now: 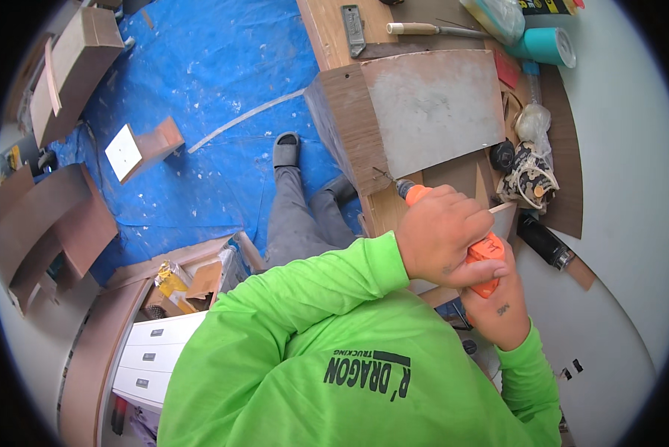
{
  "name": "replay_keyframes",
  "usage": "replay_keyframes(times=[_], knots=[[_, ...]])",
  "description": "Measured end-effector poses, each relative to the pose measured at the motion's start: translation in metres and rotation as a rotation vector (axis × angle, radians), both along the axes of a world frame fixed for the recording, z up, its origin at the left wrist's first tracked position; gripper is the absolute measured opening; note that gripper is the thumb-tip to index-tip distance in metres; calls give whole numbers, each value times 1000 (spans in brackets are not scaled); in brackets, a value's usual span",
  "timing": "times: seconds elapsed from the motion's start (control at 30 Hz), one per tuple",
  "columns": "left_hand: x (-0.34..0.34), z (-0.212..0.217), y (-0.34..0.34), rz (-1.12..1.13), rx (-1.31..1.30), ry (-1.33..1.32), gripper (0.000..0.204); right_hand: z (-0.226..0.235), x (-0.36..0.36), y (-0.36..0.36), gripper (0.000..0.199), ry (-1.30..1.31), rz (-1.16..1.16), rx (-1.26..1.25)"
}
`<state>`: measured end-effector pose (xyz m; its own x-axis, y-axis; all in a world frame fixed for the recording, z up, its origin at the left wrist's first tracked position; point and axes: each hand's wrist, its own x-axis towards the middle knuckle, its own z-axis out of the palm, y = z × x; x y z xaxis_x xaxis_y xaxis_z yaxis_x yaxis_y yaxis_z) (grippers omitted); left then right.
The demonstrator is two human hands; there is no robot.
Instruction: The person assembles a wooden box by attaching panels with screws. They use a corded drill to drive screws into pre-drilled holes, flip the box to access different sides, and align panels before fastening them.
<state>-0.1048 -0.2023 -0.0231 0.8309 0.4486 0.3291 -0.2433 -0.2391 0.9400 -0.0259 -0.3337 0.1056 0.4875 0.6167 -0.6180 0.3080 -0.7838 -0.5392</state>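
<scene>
An orange cordless drill point(417, 194) is in both of my hands over the workbench. My left hand point(442, 235) is closed over the top of its body, and my right hand point(498, 309) wraps its handle. The thin bit points at the near corner of a brown wood-grain panel point(353, 123); whether it has entered the wood, I cannot tell. A dark hole shows near the panel's far corner. Beside that panel lies a pale, worn board point(435, 108). My left forearm crosses my body in a bright green sleeve.
On the bench are a chisel-like tool with a wooden handle point(412, 28), a dark metal plate point(354, 31), a teal tumbler point(550, 47) and a black bottle point(544, 242). Blue tarp point(223, 89) covers the floor, with a small wooden piece point(144, 149) on it. White drawers point(155, 354) stand left.
</scene>
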Motion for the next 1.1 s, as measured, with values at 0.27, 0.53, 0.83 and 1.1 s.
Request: replay_keyframes(times=[0.27, 0.53, 0.83, 1.1], knots=[[1, -2, 2, 61, -55, -32, 52, 2, 2, 10, 63, -32, 47, -26], [-5, -9, 5, 39, -93, -44, 54, 5, 2, 19, 64, -13, 40, -86], [-26, -191, 90, 788, -421, 543, 80, 4, 5, 10, 67, -6, -24, -56], [9, -220, 85, 824, -579, 440, 74, 5, 21, 22, 77, 160, -43, -70]])
